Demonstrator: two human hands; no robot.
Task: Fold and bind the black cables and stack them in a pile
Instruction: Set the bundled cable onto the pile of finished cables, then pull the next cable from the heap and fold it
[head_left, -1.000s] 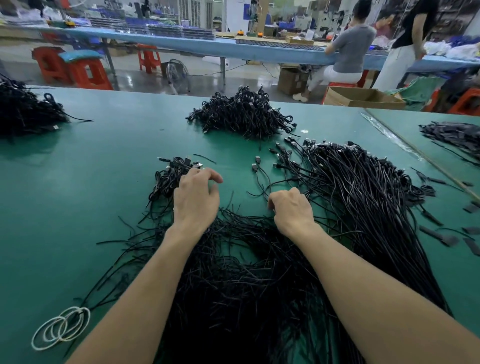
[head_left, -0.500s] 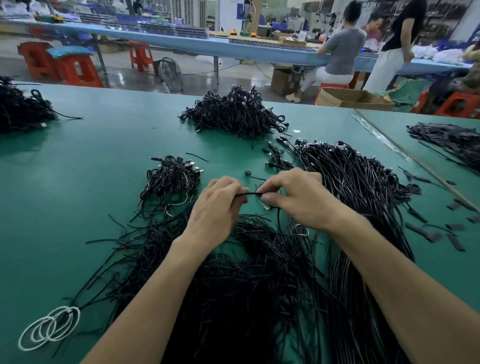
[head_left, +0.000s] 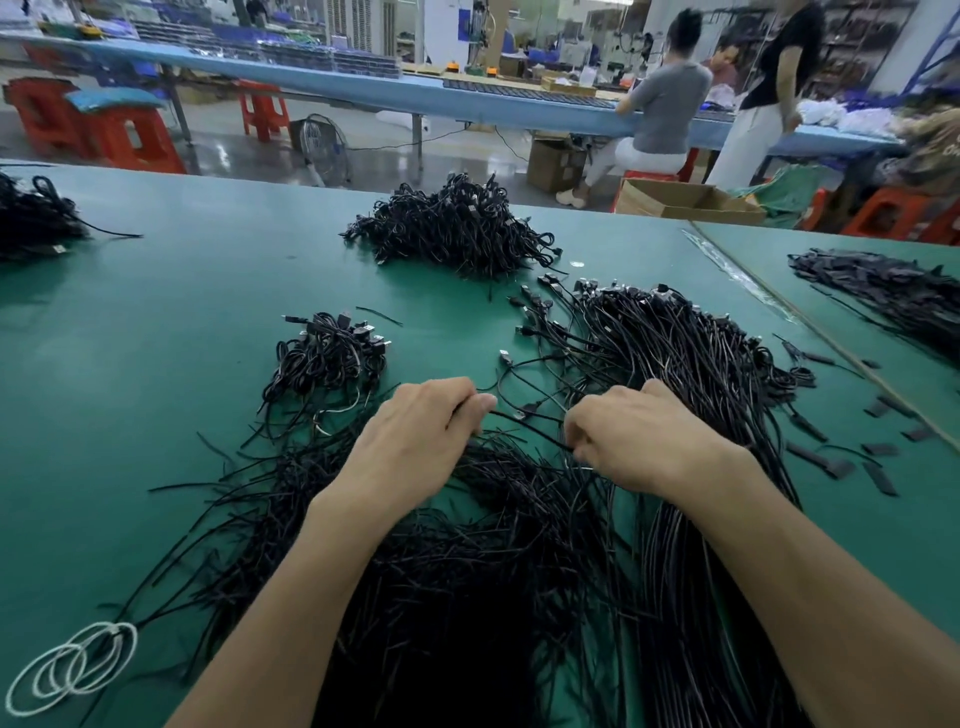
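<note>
At ten o'clock from the hands, against the far left edge, a dark cable heap lies on the green table. At seven o'clock, close to the near edge, some white loops lie flat, with thin black strands running across them. At eleven o'clock, near the left hand, sits a small pile of bound cables, plugs uppermost.

The left hand is knuckles-up with its fingers curled, pinching one end of a thin black strand; whether this is a cable or a tie cannot be told. Towards six o'clock, under both wrists and forearms, spreads a heap of short black ties. At twelve o'clock, well apart from the hands, stands a larger pile of bound cables.

The right hand is also curled and pinches the strand's other end, so the strand spans the gap between the two hands just above the heap. The loose black cables run from one o'clock, where their connectors fan out, down to five o'clock beneath the right forearm.

At three o'clock flat black strips lie scattered. At two o'clock, on the adjoining table, rests another dark pile. Beyond the table edge stands a cardboard box.
</note>
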